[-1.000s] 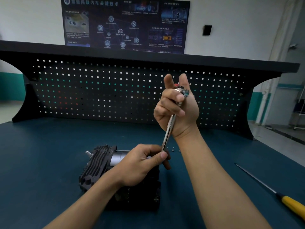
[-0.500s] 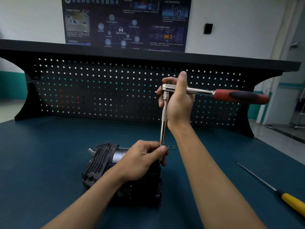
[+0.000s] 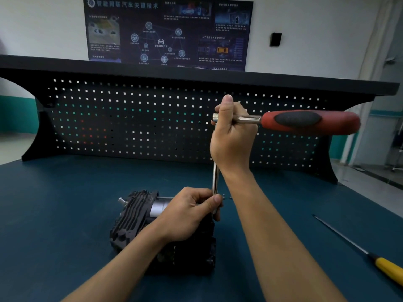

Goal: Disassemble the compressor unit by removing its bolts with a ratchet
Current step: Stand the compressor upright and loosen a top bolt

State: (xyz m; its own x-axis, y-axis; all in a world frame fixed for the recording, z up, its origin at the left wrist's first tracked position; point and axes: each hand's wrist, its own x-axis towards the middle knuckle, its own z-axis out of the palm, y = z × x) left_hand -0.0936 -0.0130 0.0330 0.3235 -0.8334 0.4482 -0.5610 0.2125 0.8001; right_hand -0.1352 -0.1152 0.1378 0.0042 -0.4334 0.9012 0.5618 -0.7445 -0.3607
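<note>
Swung rightward, the rigid ratchet (image 3: 250, 120), best held by its rubbery handle (image 3: 309, 122), is clenched at the head by the right hand (image 3: 233, 138), while the left hand (image 3: 187, 214) pinches its shaft (image 3: 215, 177).

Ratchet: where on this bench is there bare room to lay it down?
Bare bench lies left of the compressor, up to the pegboard, and between the right forearm and the screwdriver. It is crowded at the compressor, where the left hand pinches the extension and small parts lie behind.

Poster (image 3: 168, 33) heading: "智能网联汽车关键技术"
</note>
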